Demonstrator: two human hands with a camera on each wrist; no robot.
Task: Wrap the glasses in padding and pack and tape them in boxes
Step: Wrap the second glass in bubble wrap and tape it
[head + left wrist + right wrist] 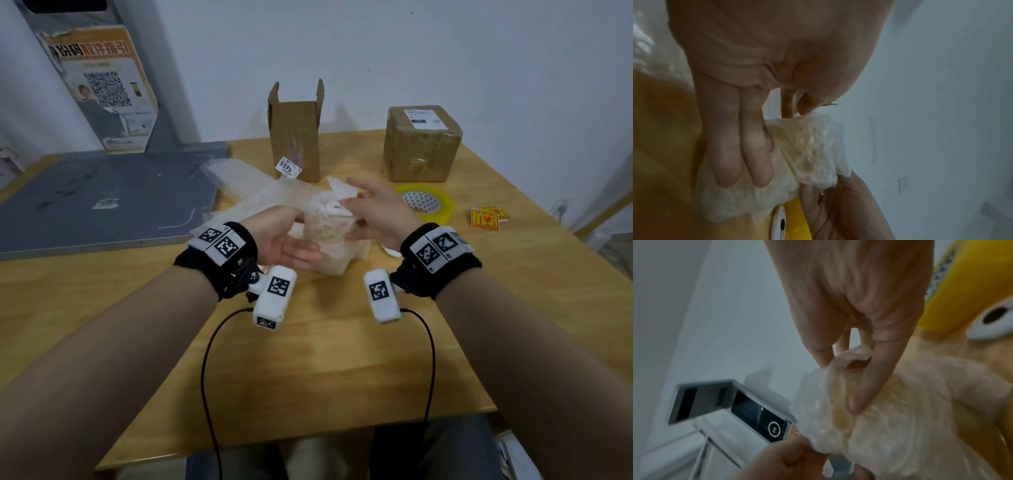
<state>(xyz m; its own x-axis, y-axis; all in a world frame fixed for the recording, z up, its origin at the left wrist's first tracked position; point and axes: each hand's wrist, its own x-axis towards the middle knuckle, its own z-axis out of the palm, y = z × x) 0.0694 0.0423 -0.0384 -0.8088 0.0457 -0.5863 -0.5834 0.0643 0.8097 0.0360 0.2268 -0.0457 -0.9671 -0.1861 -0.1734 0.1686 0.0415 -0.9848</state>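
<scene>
A glass wrapped in white foam padding [330,240] stands upright on the wooden table [308,359] between my hands. My left hand [281,236] holds the bundle [807,154] from the left, fingers [748,146] laid along its side and thumb at its top. My right hand [376,212] is at the top right, where thumb and fingers [865,386] pinch loose padding [855,356] over the bundle's mouth [879,426]. The glass itself is hidden by the wrap. An open cardboard box [296,137] stands upright behind, flaps up.
A sealed brown box [421,144] sits at the back right, with a yellow tape roll [424,202] in front of it. Red fragile stickers [488,216] lie further right. Spare padding sheets [246,185] lie behind the bundle. A grey board [102,198] covers the left side.
</scene>
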